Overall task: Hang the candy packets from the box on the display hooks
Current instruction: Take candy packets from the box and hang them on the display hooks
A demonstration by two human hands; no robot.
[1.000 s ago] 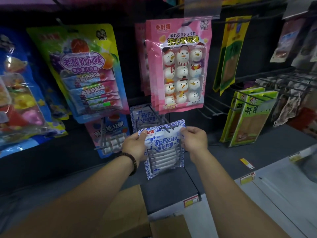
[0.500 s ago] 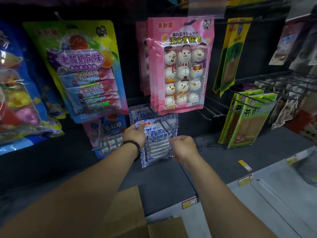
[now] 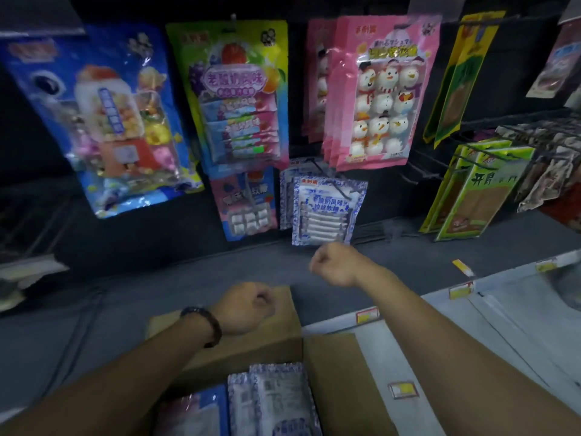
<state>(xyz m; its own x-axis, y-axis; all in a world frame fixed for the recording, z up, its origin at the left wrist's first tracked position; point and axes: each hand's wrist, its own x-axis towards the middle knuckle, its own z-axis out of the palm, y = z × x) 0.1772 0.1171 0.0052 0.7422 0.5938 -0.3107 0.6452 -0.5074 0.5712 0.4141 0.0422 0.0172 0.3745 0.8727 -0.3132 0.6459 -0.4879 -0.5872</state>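
A blue-and-white candy packet (image 3: 327,209) hangs on a display hook (image 3: 338,184), in front of another packet of the same kind. Neither hand touches it. My right hand (image 3: 336,262) hovers just below the packet, fingers loosely curled, holding nothing. My left hand (image 3: 248,306), with a dark bead bracelet on the wrist, is lower and to the left, over the cardboard box (image 3: 273,341); it also holds nothing. Several more blue-and-white packets (image 3: 276,401) lie in the box at the bottom of the view.
Pink snowman marshmallow packs (image 3: 380,99) hang above the hook, and a pink-and-blue candy bag (image 3: 248,202) hangs to its left. Green packs (image 3: 471,190) hang on hooks at the right. A grey shelf (image 3: 188,278) with yellow price tags runs below.
Both hands have let go of the blue-and-white packet, which now hangs on the hook. They have drawn back and down toward the box, and the camera has tilted down.
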